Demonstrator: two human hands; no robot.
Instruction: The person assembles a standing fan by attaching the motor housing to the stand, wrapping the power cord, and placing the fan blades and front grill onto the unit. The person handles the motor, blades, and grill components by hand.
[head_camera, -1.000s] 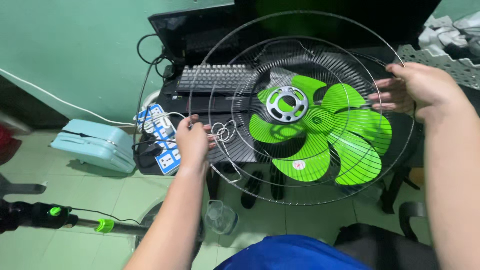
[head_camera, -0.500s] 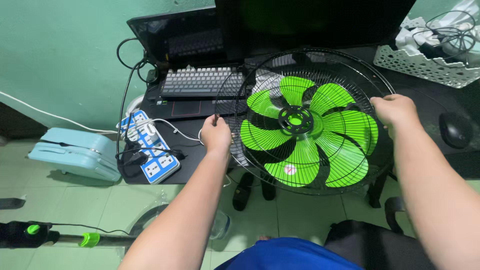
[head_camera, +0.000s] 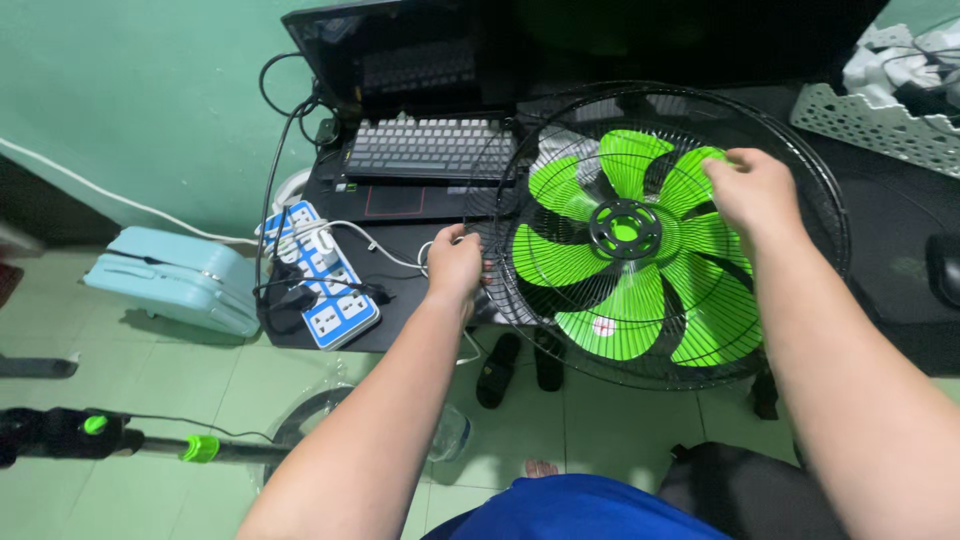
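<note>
A round black wire fan grille (head_camera: 800, 150) lies flat on the black desk (head_camera: 400, 310), covering green fan blades (head_camera: 560, 265) around a dark hub (head_camera: 624, 228). My left hand (head_camera: 455, 262) grips the grille's left rim, next to a white cable. My right hand (head_camera: 750, 190) rests on the upper right face of the grille, over the blades, with its fingers curled onto the wires. Both forearms reach in from the bottom of the view.
An open laptop (head_camera: 400, 60) and a grey keyboard (head_camera: 430, 148) sit behind the fan. A blue-and-white power strip (head_camera: 330, 285) with plugged cables lies at the desk's left. A white basket (head_camera: 880, 115) is at the right. On the floor: a light blue case (head_camera: 170, 280), a pole with green collars (head_camera: 150, 445), black sandals (head_camera: 497, 370).
The grille went from held tilted above the blades to lying flat over them. My right hand left the right rim and moved onto the grille's face. The left hand stayed on the left rim.
</note>
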